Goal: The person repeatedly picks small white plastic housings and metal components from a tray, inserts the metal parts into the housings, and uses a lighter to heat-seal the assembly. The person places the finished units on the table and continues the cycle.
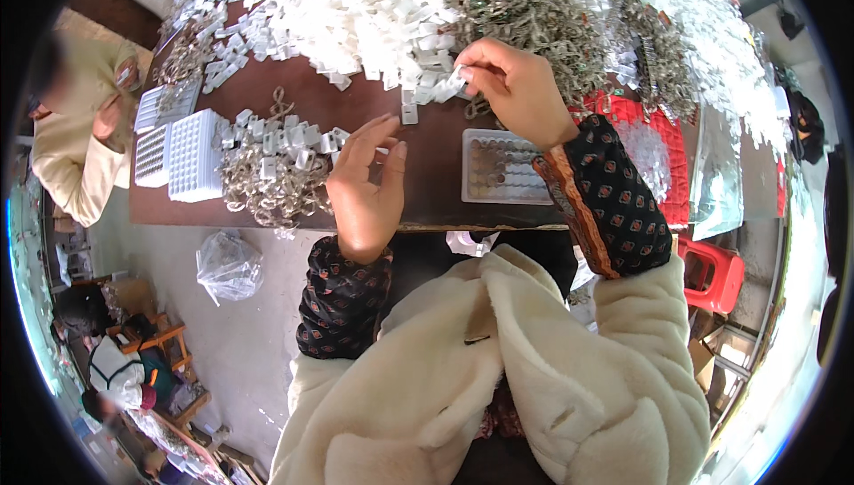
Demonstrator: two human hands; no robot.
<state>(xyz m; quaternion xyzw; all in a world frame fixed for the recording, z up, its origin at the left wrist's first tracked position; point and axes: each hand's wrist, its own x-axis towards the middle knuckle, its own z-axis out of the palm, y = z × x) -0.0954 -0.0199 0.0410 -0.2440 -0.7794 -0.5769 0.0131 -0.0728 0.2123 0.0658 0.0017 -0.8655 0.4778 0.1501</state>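
My right hand (525, 89) pinches a small white plastic tag (455, 84) between thumb and fingertips, at the near edge of a large heap of similar white pieces (374, 14). To its left my left hand (365, 184) hovers over the brown tabletop, fingers stretched and apart, with nothing visible in it. A single white tag (409, 115) lies just beyond its fingertips. Beside my left hand sits a pile of silvery chain-like pieces (267, 184) with white tags among them. A white compartment tray (505, 193), partly filled with small round pieces, lies below my right wrist.
Stacked white trays (196, 156) stand at the table's left end. Heaped silvery chains (534, 27) lie at the back. A red cloth (678, 174) holds clear plastic on the right. A red stool (714, 276) and a clear bag (229, 265) are on the floor. A co-worker (80, 129) is at left.
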